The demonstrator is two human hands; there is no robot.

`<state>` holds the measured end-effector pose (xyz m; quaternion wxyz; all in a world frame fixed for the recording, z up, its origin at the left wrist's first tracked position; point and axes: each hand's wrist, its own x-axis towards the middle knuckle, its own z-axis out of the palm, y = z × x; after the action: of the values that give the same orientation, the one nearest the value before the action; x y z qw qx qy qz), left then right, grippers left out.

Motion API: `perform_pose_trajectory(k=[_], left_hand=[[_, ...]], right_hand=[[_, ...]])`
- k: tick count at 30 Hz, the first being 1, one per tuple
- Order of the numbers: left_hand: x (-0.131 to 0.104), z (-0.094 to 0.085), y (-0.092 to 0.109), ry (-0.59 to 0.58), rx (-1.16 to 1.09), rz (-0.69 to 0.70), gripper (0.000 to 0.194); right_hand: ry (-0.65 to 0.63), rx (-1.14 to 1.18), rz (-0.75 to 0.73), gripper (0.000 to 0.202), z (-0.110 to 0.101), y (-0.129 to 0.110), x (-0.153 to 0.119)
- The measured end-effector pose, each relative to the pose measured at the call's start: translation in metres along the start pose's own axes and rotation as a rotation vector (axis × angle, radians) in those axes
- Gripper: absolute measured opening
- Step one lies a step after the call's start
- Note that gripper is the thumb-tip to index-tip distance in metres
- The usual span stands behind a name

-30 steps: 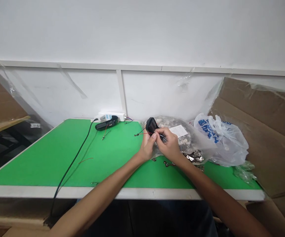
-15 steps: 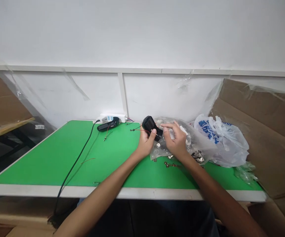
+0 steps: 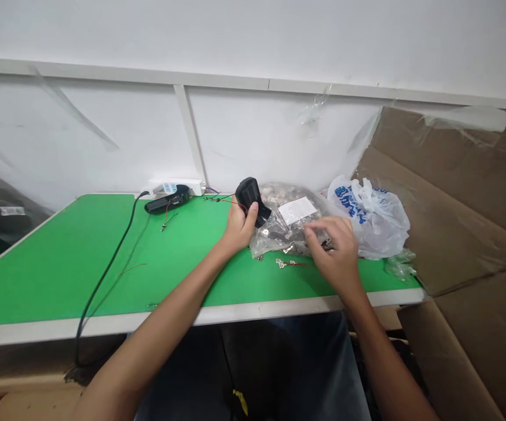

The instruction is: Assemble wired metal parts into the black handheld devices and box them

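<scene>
My left hand (image 3: 240, 225) grips a black plastic housing (image 3: 249, 196) with a flared end, thumb across its front. Thin red and black wires (image 3: 220, 200) trail from the housing to the left. My right hand (image 3: 337, 242) is apart from the housing, over the front of a clear plastic bag (image 3: 274, 231) of small metal parts. Its thumb and index fingertips are close together, and anything between them is too small to make out. Small metal contact pieces (image 3: 281, 264) with red wire lie below the bag. Dark metal parts (image 3: 328, 244) are partly hidden behind my right hand.
A second black housing (image 3: 167, 203) with wires lies by a white power strip (image 3: 178, 186) at the wall. A black cable (image 3: 107, 275) runs over the front edge. A white carrier bag (image 3: 378, 222) and cardboard (image 3: 450, 199) stand at the right.
My right hand has left the black housing and moved right, uncovering the white label on the clear bag. My left hand still holds the housing. The camera view has shifted.
</scene>
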<state>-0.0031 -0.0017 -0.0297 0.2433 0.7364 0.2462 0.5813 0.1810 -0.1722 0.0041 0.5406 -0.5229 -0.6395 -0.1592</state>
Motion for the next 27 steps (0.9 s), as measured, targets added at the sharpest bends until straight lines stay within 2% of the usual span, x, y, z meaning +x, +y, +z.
perform_pose_trajectory(k=[2, 4, 6, 9, 12, 16, 21, 27], left_hand=[[0.0, -0.003, 0.0, -0.022, 0.05, 0.019, 0.055], [0.001, -0.007, 0.0, -0.07, 0.089, 0.074, 0.053], [0.004, -0.011, -0.001, -0.156, 0.108, 0.196, 0.047], [0.007, -0.015, -0.004, -0.282, 0.079, 0.454, 0.043], [0.006, -0.014, -0.004, -0.297, 0.031, 0.589, 0.056], [0.001, -0.008, 0.005, -0.253, -0.075, 0.548, 0.06], [-0.002, -0.005, 0.015, -0.247, -0.163, 0.571, 0.063], [-0.007, -0.008, 0.012, -0.242, -0.206, 0.542, 0.071]], right_hand=[[-0.179, -0.031, 0.005, 0.01, -0.011, -0.004, -0.022], [-0.332, -0.041, 0.019, 0.012, -0.012, -0.003, -0.039], [-0.431, -0.08, 0.038, 0.01, -0.007, -0.001, -0.049], [-0.506, -0.175, 0.072, 0.008, 0.003, 0.0, -0.052], [-0.528, -0.195, 0.075, 0.006, 0.009, 0.0, -0.051], [-0.523, -0.18, 0.089, 0.009, 0.013, 0.001, -0.052], [-0.55, -0.21, 0.101, 0.008, 0.015, 0.001, -0.052], [-0.451, -0.169, 0.081, 0.018, 0.017, 0.004, -0.053]])
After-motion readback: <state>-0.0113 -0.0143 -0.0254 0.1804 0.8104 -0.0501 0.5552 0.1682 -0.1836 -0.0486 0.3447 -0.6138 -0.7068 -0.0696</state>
